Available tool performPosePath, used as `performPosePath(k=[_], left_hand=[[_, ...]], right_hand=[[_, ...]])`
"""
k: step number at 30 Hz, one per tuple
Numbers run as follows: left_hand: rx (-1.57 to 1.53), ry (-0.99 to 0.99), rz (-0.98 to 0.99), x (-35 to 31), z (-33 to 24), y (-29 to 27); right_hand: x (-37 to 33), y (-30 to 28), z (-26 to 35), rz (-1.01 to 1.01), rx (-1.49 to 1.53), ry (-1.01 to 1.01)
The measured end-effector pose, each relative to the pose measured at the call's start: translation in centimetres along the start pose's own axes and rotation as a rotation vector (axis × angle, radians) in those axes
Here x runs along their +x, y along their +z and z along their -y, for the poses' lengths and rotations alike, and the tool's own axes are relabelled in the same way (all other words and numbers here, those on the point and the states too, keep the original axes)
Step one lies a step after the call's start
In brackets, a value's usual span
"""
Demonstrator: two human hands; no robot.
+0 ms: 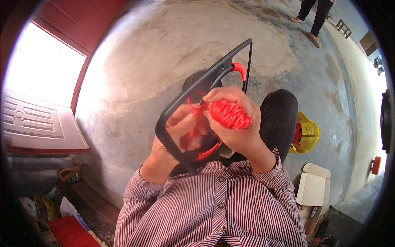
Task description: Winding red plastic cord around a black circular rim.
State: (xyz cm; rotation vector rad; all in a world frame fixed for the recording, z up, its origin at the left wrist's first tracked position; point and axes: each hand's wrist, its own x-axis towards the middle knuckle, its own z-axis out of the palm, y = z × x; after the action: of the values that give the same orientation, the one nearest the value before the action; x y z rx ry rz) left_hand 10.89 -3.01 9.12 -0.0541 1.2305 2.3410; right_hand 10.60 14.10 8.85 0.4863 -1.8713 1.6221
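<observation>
A black frame (222,67) with a dark see-through panel stands tilted over my lap. Red wrapping (240,70) covers parts of its inner curved bar. In front of the panel, my right hand (242,138) is closed round a bundle of red cord (231,115), its thumb and forefinger together at the bundle's far-left end. My left hand (186,123) shows through the panel, fingers bent and pinching at a loose red strand beside the bundle. A small dark, thin piece sticks up near the right fingertips; its kind is unclear. The left fingertips are partly blurred by the panel.
A yellow basket (315,138) holding red material stands right of my knee. Nearer lies an opened white carton (313,189). Another person's legs (317,16) and a small stool (343,29) are at far right. A brown jug (69,175) and red board (72,232) sit at lower left.
</observation>
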Motion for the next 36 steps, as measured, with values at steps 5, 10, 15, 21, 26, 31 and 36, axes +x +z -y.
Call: performPosePath(k=[5, 10, 15, 21, 26, 31, 36], left_hand=[[0.046, 0.001, 0.017, -0.2, -0.1, 0.8], [0.037, -0.025, 0.026, -0.3, -0.2, 1.1], [0.054, -0.010, 0.019, 0.0, -0.3, 0.3], [0.066, -0.022, 0.111, 0.3, -0.2, -0.3], [0.039, -0.087, 0.168, 0.0, 0.2, 0.3], [0.044, -0.055, 0.190, 0.2, -0.1, 0.2], [0.063, -0.035, 0.142, 0.4, -0.3, 0.2]], right_hand=[[0.5, -0.9, 0.1, 0.048, -0.156, -0.019], [-0.1, -1.3, 0.0, -0.077, 0.173, 0.337], [-0.9, -3.4, 1.0, 0.149, 0.253, 0.476], [-0.2, -6.3, 2.6, 0.021, 0.874, 0.430], [1.0, -5.6, 1.9, -0.077, 0.461, 0.347], [3.3, -8.2, 0.8, -0.083, 1.335, 0.311], [-0.1, -7.4, 1.3, 0.192, 1.417, 0.371]])
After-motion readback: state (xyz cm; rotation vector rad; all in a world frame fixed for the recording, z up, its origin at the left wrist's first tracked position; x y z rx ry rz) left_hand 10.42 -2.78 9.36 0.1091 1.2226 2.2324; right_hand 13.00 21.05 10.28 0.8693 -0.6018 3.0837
